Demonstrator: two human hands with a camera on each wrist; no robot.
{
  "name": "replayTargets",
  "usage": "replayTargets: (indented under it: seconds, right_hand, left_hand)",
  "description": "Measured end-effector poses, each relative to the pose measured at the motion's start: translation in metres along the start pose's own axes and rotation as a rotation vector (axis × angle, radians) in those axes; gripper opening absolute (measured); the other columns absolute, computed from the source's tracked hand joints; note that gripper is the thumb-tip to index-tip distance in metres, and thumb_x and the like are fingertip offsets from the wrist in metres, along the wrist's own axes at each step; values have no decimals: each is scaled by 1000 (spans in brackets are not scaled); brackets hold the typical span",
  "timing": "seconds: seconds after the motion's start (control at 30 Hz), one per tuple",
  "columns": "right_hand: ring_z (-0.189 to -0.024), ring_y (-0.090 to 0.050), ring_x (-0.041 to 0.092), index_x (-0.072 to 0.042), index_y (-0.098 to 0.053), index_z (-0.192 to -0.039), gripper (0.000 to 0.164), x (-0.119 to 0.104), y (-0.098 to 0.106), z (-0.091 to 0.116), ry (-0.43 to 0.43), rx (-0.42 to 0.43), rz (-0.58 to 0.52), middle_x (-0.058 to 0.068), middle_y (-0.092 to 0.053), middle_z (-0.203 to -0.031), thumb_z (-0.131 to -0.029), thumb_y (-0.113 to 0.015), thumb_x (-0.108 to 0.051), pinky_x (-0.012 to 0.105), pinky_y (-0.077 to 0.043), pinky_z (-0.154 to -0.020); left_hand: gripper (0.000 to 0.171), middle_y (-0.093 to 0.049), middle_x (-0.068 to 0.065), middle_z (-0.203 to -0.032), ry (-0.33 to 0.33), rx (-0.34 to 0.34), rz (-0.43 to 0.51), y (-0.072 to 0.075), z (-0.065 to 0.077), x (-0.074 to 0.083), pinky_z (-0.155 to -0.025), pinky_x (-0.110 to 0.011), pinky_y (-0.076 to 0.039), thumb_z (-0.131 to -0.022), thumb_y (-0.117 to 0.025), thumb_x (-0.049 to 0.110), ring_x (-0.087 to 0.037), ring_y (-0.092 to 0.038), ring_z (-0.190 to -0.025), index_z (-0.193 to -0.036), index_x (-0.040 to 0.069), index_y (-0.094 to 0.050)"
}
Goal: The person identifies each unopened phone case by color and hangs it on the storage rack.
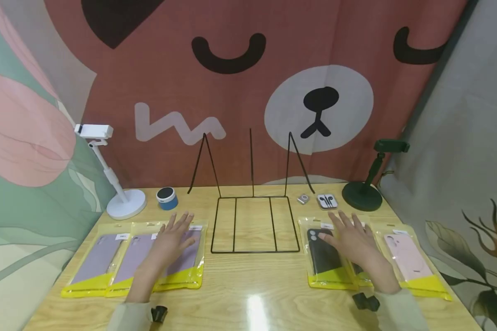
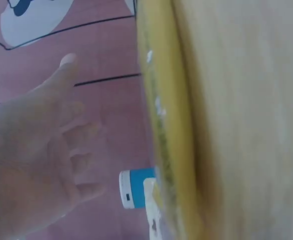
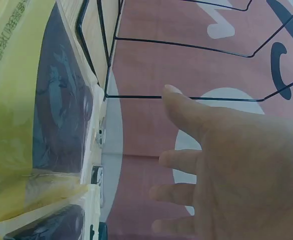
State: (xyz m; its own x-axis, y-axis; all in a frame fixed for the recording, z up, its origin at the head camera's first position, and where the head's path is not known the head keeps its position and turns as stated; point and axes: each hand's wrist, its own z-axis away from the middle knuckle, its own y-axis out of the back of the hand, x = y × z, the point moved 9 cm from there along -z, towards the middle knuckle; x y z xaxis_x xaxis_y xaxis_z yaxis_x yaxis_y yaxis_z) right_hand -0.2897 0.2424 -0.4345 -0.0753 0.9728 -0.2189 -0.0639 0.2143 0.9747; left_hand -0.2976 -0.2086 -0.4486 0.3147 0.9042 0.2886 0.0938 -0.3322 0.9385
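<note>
My left hand (image 1: 170, 246) is held over the purple phone case pack (image 1: 186, 262) nearest the middle, fingers spread and relaxed. In the left wrist view, a gap shows between that palm (image 2: 26, 160) and the yellow pack edge (image 2: 169, 120). Two similar packs, a purple one (image 1: 126, 262) and another purple one (image 1: 95, 259), lie farther left. Over the right-hand packs my right hand (image 1: 354, 241) extends with loose fingers, holding nothing. It partly covers a black phone case pack (image 1: 325, 257) and hides most of a dark one beside it. A pink case pack (image 1: 406, 257) lies rightmost.
A black wire rack (image 1: 255, 252) stands mid-table, its prongs rising at the back. Behind are a blue speaker (image 1: 167, 198), a small silver clip device (image 1: 303, 198), boxed earphones (image 1: 327, 201), a white phone stand (image 1: 126, 204) and a dark green stand (image 1: 362, 196).
</note>
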Motion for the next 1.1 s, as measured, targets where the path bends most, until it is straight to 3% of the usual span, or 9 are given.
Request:
replayTargets:
  seconds: [0.2,0.37,0.6,0.77,0.9,1.1]
  right_hand:
    - [-127,-31,59,-6,-35,-148,81,-7,-11,11,57,1,20,30,-34,-147,-90,-55,-58,77,-27,-93]
    - [-122,-39,56,-7,-43,-145,75,-19,-18,21,94,1,11,28,-46,-138,-90,-58,-56,74,-32,-90]
    - [-118,-43,55,-3,-48,-139,76,-15,-36,29,39,-40,60,28,-51,-132,-88,-58,-58,72,-35,-89]
    - [-117,-42,54,-1,-48,-139,83,-9,-47,31,8,-68,47,30,-48,-132,-86,-55,-65,72,-35,-87]
    - [-120,-39,55,0,-46,-140,88,-9,-51,30,-7,-72,40,33,-46,-133,-85,-52,-69,73,-35,-87]
    - [-110,-48,51,0,-47,-139,95,-15,-49,29,-22,-65,64,31,-55,-120,-79,-55,-73,67,-41,-80]
  left_hand:
    - [74,-34,-17,-152,-120,-18,126,-10,-4,16,-107,-68,-19,-89,-69,34,-45,-18,-141,-149,8,-35]
    - [75,-32,-18,-152,-170,-100,166,-21,-13,23,-108,-66,-20,-87,-71,34,-45,-18,-141,-148,6,-37]
    - [74,-34,-17,-152,-176,-230,146,-39,-21,27,-108,-67,-18,-85,-70,43,-46,-16,-142,-144,7,-44]
    - [72,-36,-16,-151,-221,-241,74,-46,-23,32,-107,-68,-19,-87,-67,46,-48,-18,-140,-144,9,-45]
    - [72,-37,-14,-151,-208,-247,32,-49,-23,30,-107,-69,-19,-87,-65,49,-46,-18,-141,-143,9,-46]
    - [77,-36,-5,-153,-179,-258,35,-53,-24,27,-107,-68,-20,-84,-64,55,-39,-16,-144,-145,13,-45]
